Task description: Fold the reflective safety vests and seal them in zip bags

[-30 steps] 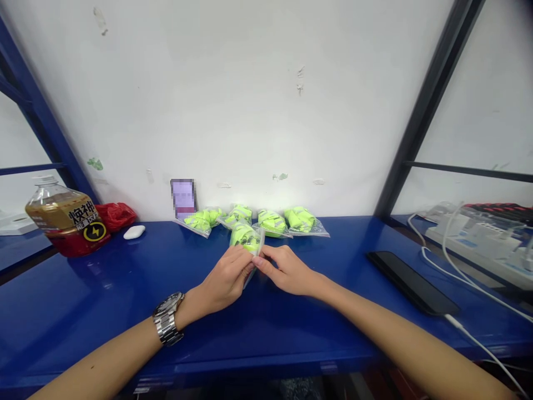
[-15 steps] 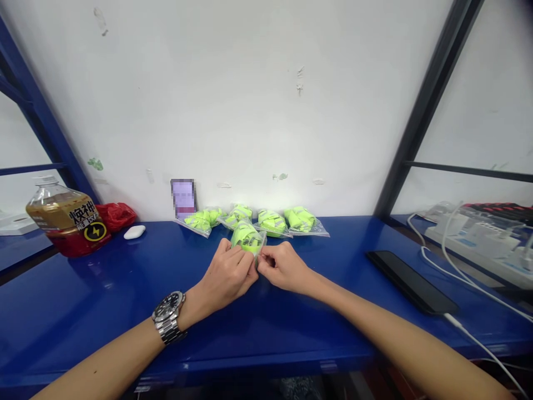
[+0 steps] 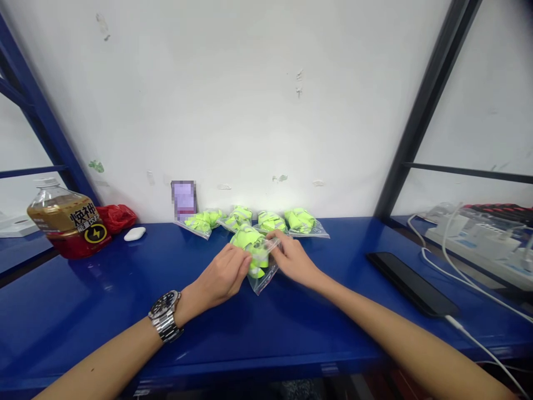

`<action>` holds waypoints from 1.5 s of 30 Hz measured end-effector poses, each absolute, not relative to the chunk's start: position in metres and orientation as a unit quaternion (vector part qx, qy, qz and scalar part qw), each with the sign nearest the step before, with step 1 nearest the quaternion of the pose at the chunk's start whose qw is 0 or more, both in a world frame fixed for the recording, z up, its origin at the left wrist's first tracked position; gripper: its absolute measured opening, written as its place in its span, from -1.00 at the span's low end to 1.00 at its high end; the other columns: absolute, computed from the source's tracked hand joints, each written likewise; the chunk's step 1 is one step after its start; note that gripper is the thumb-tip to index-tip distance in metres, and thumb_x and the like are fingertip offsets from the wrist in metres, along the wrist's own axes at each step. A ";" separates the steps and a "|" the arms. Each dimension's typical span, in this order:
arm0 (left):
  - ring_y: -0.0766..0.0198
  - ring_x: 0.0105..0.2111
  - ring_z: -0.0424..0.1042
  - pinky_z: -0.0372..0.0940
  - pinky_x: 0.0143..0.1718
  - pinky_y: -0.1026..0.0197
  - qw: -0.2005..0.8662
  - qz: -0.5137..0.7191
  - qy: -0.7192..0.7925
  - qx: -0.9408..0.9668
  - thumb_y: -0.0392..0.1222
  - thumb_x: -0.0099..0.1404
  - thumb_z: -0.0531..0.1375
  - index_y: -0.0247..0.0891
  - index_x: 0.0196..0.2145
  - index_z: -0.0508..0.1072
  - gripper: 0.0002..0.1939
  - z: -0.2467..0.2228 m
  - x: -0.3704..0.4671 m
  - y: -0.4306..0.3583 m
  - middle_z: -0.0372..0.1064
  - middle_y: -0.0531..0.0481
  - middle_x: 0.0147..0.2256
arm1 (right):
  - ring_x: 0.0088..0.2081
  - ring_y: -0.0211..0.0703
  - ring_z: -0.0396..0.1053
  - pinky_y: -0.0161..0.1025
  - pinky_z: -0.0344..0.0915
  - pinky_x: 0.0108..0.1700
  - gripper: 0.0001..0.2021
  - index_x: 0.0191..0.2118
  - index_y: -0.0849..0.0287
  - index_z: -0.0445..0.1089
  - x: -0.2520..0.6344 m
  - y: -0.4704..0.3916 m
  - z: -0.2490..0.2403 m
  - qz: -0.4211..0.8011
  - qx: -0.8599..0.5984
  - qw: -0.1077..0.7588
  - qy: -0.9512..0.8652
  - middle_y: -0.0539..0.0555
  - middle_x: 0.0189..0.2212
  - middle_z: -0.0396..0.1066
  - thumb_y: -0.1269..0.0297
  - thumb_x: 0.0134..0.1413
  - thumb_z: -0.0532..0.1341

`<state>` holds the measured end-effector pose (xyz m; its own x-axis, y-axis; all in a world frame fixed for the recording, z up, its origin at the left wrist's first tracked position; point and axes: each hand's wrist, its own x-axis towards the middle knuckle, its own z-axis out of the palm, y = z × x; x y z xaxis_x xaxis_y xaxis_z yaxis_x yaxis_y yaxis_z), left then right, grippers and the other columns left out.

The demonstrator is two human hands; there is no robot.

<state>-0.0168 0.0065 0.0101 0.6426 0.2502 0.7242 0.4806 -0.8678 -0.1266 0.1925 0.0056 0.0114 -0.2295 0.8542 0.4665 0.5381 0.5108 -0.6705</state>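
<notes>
A clear zip-lock bag with a folded neon-yellow reflective item in it lies between my hands, its mouth spread and tilted toward me. My left hand, with a steel watch on the wrist, pinches the bag's left edge. On the other side, the fingers of my right hand grip the upper right edge of the plastic; the fingertips are partly hidden. Behind them, several similar bagged yellow bundles rest in a row against the wall.
To the left stand a large drink bottle, a red plastic bag and a white earbud case. A pixelated phone leans on the wall. At right, a black phone charges near a power strip and white cables.
My hands have moved apart, the right one up and to the right. The bag's mouth has spread, and its clear plastic now shows below the yellow item.
</notes>
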 end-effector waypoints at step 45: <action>0.17 -0.53 0.37 0.18 -0.42 0.21 -0.059 -0.440 -0.552 -0.706 0.01 0.35 -0.12 -0.18 -0.52 0.29 -0.61 0.007 -0.034 0.045 0.35 -0.01 -0.58 | -0.39 -0.18 0.27 -0.26 0.22 -0.35 -0.72 -0.40 0.21 0.39 0.189 0.009 0.011 0.503 -0.378 0.432 -0.646 0.03 -0.44 0.37 0.13 -0.17 0.39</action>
